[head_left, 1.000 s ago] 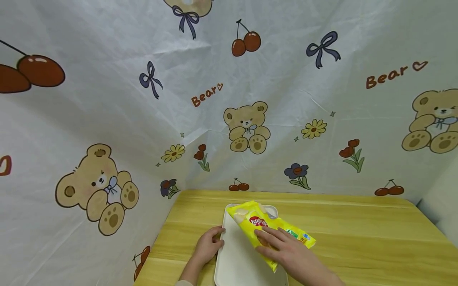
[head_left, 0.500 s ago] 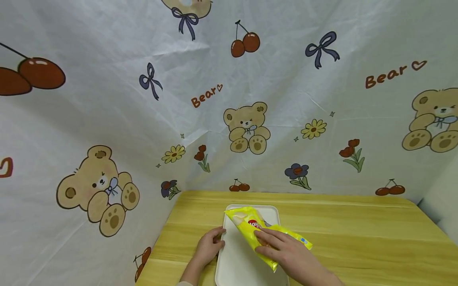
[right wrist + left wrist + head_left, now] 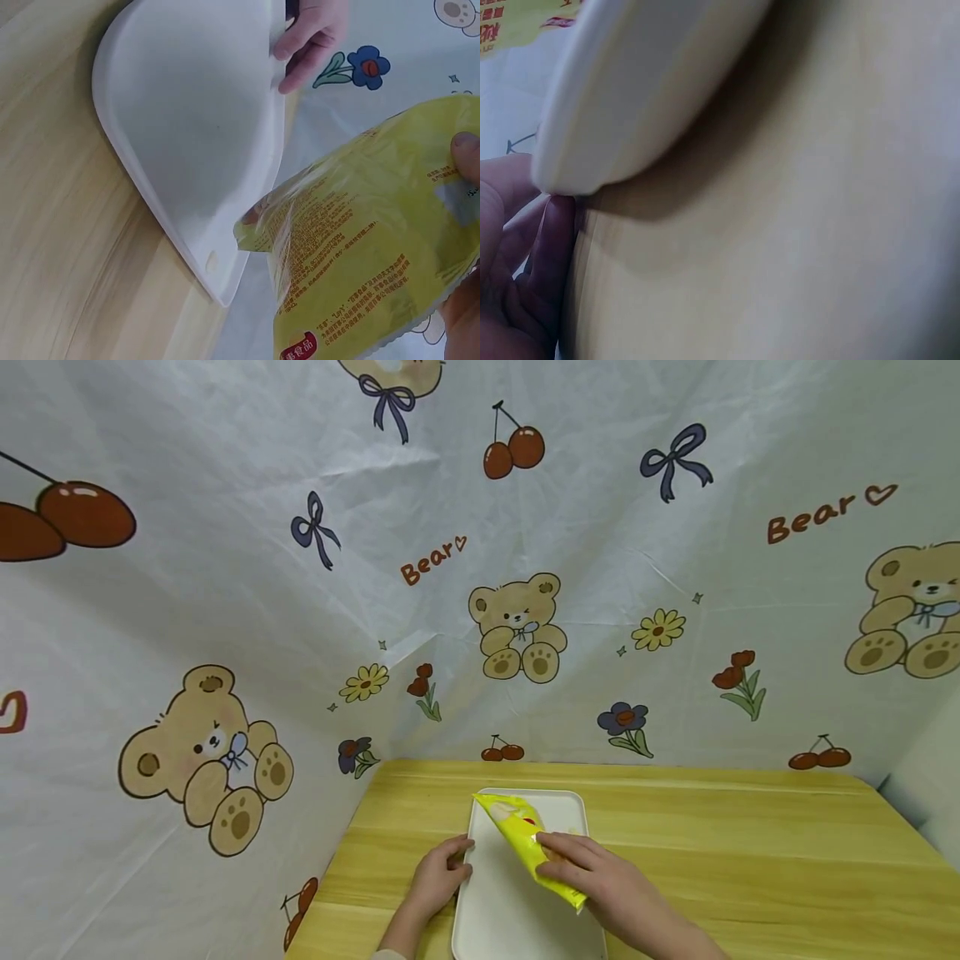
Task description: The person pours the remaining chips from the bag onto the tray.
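Observation:
My right hand grips a yellow Lay's chip bag, held tilted over the white tray. In the right wrist view the thumb lies on the printed back of the bag. A small pale piece, like a potato chip, lies near the far end of the tray. My left hand holds the tray's left edge; in the left wrist view its fingers are right at the rim of the tray.
The tray sits on a wood-grain table. A white sheet printed with bears, cherries and flowers hangs behind the table and along its left side.
The right hand has turned the bag, so its front faces away more and its right end is now hidden. The left hand and tray have hardly moved.

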Motion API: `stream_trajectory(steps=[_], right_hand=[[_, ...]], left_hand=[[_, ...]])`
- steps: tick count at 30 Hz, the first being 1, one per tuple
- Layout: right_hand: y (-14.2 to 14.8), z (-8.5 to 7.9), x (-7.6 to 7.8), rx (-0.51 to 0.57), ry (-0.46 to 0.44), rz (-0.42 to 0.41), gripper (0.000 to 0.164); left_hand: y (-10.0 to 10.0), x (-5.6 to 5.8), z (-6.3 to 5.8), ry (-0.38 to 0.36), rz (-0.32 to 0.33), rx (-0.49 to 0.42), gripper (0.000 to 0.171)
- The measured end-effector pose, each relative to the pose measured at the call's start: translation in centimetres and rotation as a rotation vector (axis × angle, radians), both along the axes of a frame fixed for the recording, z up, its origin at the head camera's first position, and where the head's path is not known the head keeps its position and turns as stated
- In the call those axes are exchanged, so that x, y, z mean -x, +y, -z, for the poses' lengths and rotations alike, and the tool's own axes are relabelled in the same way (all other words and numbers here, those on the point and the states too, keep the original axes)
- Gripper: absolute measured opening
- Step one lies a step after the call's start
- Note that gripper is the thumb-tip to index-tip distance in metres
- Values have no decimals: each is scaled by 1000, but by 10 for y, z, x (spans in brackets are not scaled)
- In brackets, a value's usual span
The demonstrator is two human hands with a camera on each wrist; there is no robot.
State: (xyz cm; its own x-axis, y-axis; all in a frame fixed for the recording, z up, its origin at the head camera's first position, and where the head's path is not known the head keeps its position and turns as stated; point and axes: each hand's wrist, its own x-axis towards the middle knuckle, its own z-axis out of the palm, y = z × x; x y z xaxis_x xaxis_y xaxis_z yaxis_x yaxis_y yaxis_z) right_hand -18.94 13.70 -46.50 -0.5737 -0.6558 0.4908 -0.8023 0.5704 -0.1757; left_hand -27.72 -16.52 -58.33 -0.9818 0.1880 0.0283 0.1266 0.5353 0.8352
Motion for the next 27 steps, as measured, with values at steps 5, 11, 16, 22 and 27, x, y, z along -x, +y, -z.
stream_trajectory(steps=[5,11,16,22,27], right_hand=[[-4,-2,4,49,3,47,72],[-6,-4,4,147,-56,63,78],[-9,-8,4,295,-234,19,68],[-10,-12,5,412,-368,5,56],[-8,-12,8,483,-466,21,49]], left_hand=[[-1,0,0,-12,2,-3,36],[-2,0,2,-6,5,2,36],[-3,1,3,-1,10,4,36],[-2,0,3,9,8,-1,36],[0,-1,0,4,-3,-3,36]])
